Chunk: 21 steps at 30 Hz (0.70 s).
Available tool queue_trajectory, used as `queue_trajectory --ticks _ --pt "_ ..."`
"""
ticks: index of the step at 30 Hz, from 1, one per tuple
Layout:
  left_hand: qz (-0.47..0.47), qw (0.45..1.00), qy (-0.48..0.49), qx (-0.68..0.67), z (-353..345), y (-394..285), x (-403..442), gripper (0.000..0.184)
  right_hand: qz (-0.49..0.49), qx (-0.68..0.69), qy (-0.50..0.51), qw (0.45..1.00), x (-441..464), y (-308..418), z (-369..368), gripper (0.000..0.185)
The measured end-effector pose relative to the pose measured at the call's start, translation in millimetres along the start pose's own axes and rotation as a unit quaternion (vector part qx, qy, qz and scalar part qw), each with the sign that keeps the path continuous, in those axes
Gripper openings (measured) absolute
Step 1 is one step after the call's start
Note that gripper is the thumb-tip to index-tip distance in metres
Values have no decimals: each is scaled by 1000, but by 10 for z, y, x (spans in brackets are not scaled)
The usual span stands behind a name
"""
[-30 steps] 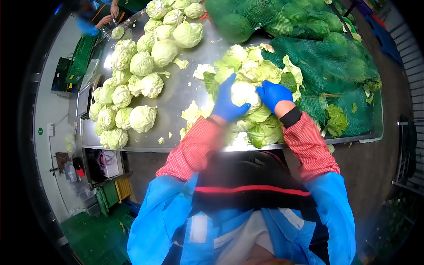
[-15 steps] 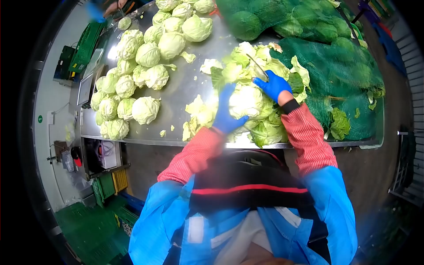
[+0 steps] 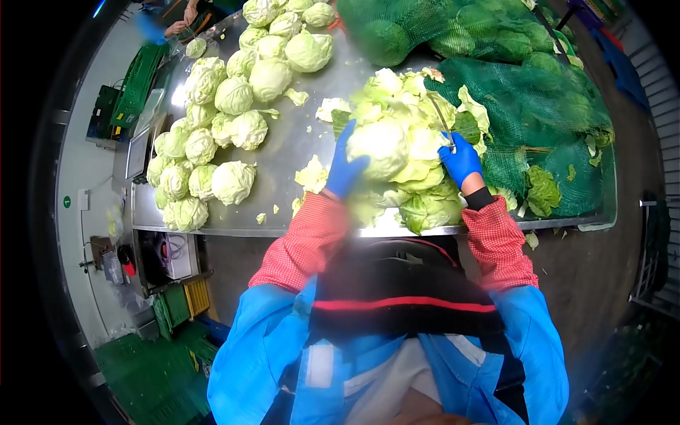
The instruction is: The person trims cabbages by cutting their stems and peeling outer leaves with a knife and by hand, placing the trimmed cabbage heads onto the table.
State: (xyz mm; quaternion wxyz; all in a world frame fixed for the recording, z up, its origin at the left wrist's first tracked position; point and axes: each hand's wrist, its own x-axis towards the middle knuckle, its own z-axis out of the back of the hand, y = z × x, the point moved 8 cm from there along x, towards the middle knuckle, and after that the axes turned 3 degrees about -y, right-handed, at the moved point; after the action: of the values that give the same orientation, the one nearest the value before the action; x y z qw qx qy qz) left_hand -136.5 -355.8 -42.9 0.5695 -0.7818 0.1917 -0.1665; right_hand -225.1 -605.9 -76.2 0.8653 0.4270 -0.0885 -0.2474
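Observation:
My left hand (image 3: 346, 164), in a blue glove, cups the left side of a pale green cabbage (image 3: 380, 150), with its fingers along the side and its thumb towards the front. In my gloved right hand (image 3: 462, 160) is a knife (image 3: 440, 113), gripped by its handle, its blade pointing up and away from me. The knife is to the right of the cabbage, apart from it. Loose cabbage leaves (image 3: 425, 206) are heaped around and behind the cabbage, and some lie under it. The cabbage is slightly blurred.
Several cabbages (image 3: 234, 95) are grouped on the left of the metal table (image 3: 297, 131). Green net sacks (image 3: 510, 92) full of cabbages cover the right side. Leaf scraps (image 3: 312, 174) lie near my left hand. At the far left, another person's hands (image 3: 185, 20) are beside a cabbage.
My right hand has moved right and slightly towards me with the knife. My left hand has shifted left on the cabbage, which now shows more of its pale surface.

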Motion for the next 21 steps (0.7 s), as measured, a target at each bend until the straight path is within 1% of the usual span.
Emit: queue_trajectory --ticks 1,2,3,6,7,9,10,12,14,15,17,20,21 --pt "45 994 -2 -104 -41 -12 5 90 2 -12 0 1000 7 23 11 45" --pt "89 974 -3 -207 -78 -8 5 89 5 -23 -1 1000 10 100 43 47" --pt "113 965 0 -237 -98 -14 10 84 8 -35 -2 999 15 204 84 50" --pt "183 927 10 -326 -153 -31 46 73 32 151 1 988 -54 745 235 65" --pt "185 916 6 -355 -293 -181 17 73 49 117 0 992 -110 959 295 69" --pt "182 920 -1 -348 -288 -109 51 73 82 50 -3 995 -227 1351 364 76" --pt "182 921 -3 -344 -285 -80 67 73 114 11 -15 993 -276 1484 346 81" --pt "164 930 1 -328 -344 -167 109 73 121 106 -10 987 -237 1394 250 72" --pt "143 930 -1 -339 -409 -314 101 73 155 283 -1 947 -220 1298 217 57" --pt "149 928 -2 -340 -389 -283 92 73 92 289 26 953 -204 1193 192 47" --pt "164 925 -3 -343 -337 -194 69 72 -19 263 52 963 -105 879 114 44" --pt "179 919 -25 -351 -345 -180 73 71 -26 182 44 982 27 655 141 59" --pt "183 914 -20 -362 -363 -215 62 72 15 141 -2 990 30 686 219 66"
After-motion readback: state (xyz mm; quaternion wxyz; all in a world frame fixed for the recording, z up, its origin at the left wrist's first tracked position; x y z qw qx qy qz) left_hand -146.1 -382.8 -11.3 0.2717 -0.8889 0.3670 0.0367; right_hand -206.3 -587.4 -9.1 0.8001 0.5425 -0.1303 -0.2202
